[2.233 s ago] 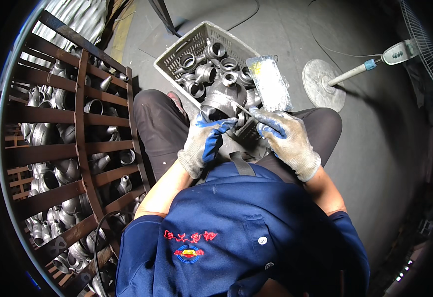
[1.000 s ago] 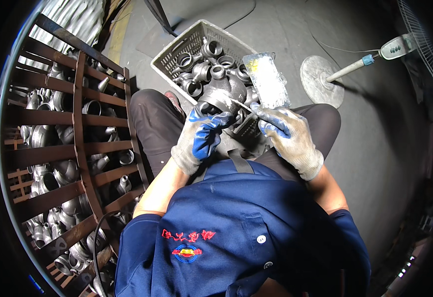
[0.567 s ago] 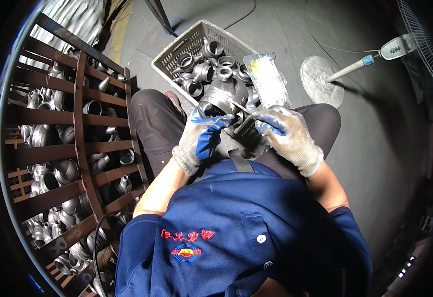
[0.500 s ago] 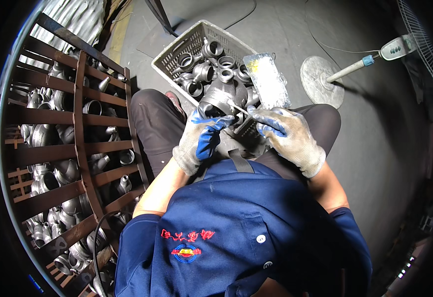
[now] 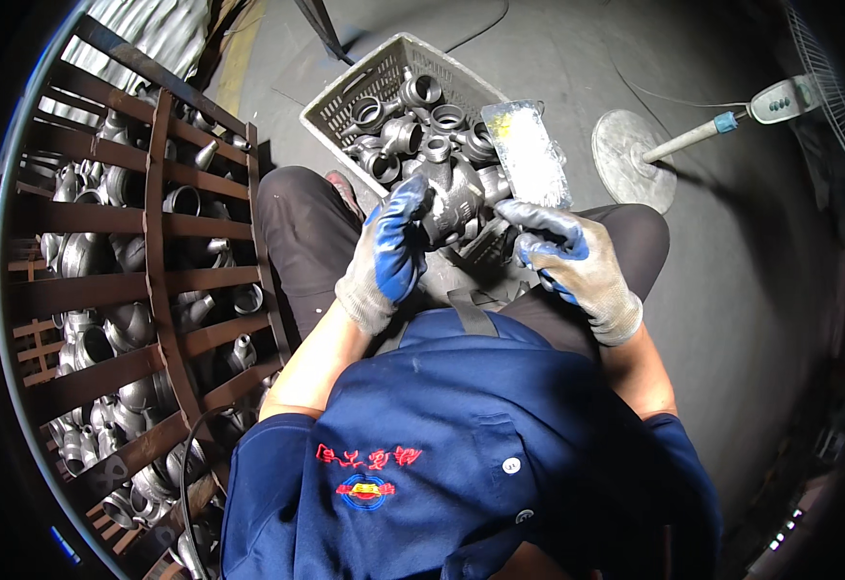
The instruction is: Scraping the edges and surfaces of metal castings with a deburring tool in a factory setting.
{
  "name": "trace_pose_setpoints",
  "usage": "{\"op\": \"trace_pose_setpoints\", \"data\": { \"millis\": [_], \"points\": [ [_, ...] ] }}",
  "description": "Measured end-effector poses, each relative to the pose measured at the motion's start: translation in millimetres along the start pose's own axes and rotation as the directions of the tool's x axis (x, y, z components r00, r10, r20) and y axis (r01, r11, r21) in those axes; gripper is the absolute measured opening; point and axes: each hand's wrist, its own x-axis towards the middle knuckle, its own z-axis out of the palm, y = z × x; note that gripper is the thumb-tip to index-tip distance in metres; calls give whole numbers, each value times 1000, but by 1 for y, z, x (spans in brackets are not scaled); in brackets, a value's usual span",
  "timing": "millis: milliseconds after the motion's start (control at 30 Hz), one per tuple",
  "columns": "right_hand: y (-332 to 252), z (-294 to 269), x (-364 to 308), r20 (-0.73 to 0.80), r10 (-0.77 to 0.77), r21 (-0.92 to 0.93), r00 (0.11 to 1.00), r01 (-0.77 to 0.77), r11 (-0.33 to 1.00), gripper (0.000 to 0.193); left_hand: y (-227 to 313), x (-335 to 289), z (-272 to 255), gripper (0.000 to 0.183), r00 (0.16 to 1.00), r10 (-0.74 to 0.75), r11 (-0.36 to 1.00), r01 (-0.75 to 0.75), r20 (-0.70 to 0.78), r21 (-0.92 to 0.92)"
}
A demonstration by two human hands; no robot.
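"In the head view, where do you have the casting (image 5: 456,196)?"

"In front of you, at the near side of the crate (image 5: 461,71), between your knees (image 5: 292,198). It is grey and round-bodied, and its narrow neck points away from you."

"And your left hand (image 5: 386,249)?"

"Gloved, beside the casting's left side, with your fingers together and pointing up and away. Whether they grip it, I can't tell."

"Your right hand (image 5: 574,259)?"

"Your fingers are bent, the foremost reaching toward the casting's right side. I can't tell whether there is anything in their grasp."

"What lies around you?"

"Smaller castings (image 5: 401,135) fill much of the crate beyond the one you have before you. A pale panel (image 5: 529,159) with a yellow patch leans at the crate's right side. Farther right, a fan (image 5: 678,143) stands on the floor (image 5: 722,261). To your left, a rusty rack (image 5: 79,215) holds many more metal parts (image 5: 84,256)."
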Motion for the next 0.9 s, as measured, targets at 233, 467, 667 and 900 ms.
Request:
{"op": "trace_pose_setpoints", "data": {
  "millis": [233,467,667,900],
  "points": [
    [4,-2,4,-210,176,28,962,-174,984,30,2,-2,-3,20,926,284,764,-375,249,525],
    [19,10,37,-132,-210,-17,969,209,978,51,4,-12,17,10,993,-104,937,81,52,340],
    [20,11,34,-143,-240,-166,960,216,962,33,4,-20,15,24,981,-41,878,-55,189,476],
    [27,22,34,-211,-302,-238,930,251,938,25,-6,-10,15,12,995,-95,958,90,5,272]
  ]
}}
